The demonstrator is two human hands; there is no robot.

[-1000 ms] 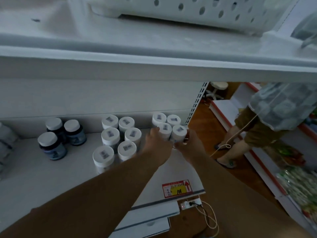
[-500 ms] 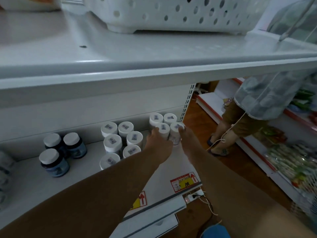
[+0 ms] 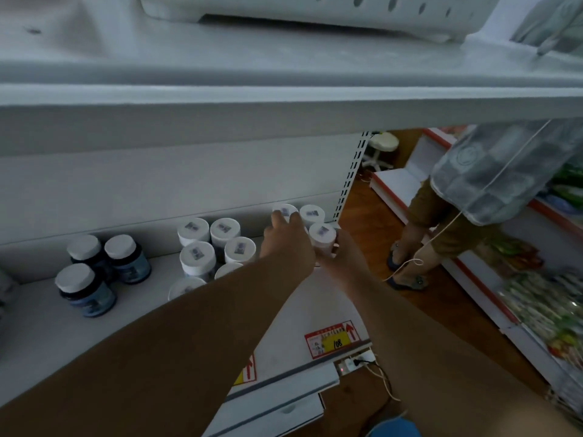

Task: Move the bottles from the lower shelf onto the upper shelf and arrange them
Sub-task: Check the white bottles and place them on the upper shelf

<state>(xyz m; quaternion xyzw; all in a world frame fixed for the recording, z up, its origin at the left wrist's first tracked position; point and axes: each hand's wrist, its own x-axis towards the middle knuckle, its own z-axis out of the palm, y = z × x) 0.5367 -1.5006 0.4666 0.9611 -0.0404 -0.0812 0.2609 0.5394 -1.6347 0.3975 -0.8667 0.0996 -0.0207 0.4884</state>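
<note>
Reaching among white bottles [image 3: 321,236], both hands [image 3: 288,244] flank 1.

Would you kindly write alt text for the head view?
Both hands reach into the white lower shelf: the left hand and right hand close around white-capped bottles at its right end. Three dark blue jars stand left; a perforated white basket sits on the upper shelf.

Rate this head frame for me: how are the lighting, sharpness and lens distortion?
Head view: dim and bluish under the upper shelf, so the white bottles and both hands sit in shade; the aisle floor at right is brighter. Bottle labels are too soft to read. The wide-angle lens bows the shelf edge.
</note>
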